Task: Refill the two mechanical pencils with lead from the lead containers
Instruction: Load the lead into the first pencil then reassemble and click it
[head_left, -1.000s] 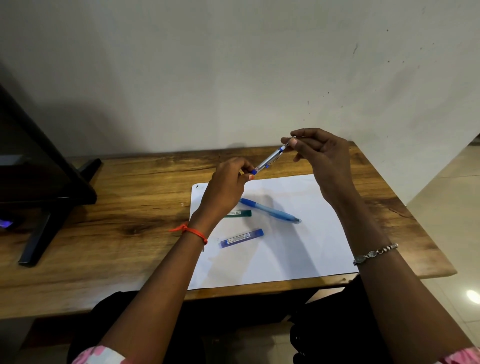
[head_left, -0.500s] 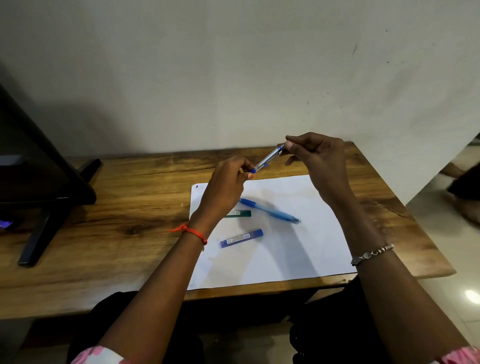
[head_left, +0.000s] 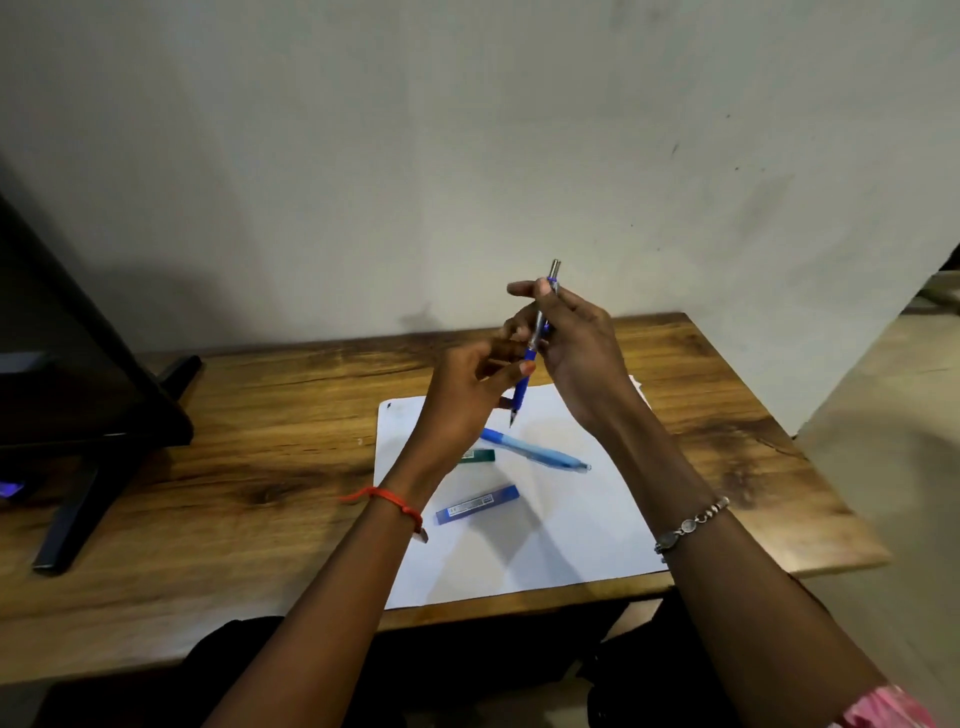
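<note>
Looking down past both forearms, we find the right hand (head_left: 576, 358) raised above the far part of the wooden bench (head_left: 260, 441), its fingers and thumb curled round a slim blue-and-silver mechanical pencil (head_left: 534, 338). The pencil stands nearly upright, with its silver cap above the fingertips and its dark tip pointing down, clear of the paper.

The left hand (head_left: 462, 395) sits just beside the right, slightly lower, with its fingers loosely curled. Its thumb tip lies right against the pencil's blue grip, but we cannot tell whether it pinches the grip or only hovers at it. The two hands are close together, almost meeting around the pencil.

Below the hands a white sheet of paper (head_left: 545, 545) lies flat on the bench. On it, directly under the hands, we see a light blue mechanical pencil (head_left: 535, 453) lying on a slant. A dark green lead container (head_left: 480, 455) lies beside it and is partly hidden behind the left wrist. A blue lead container (head_left: 477, 505) with a pale label lies nearer to us, between the two forearms. None of the three touches a hand.

A red thread band (head_left: 395, 499) circles the left wrist and a silver beaded bracelet (head_left: 691, 525) the right. Well off beyond the left hand stands a black angled stand (head_left: 78, 364).
</note>
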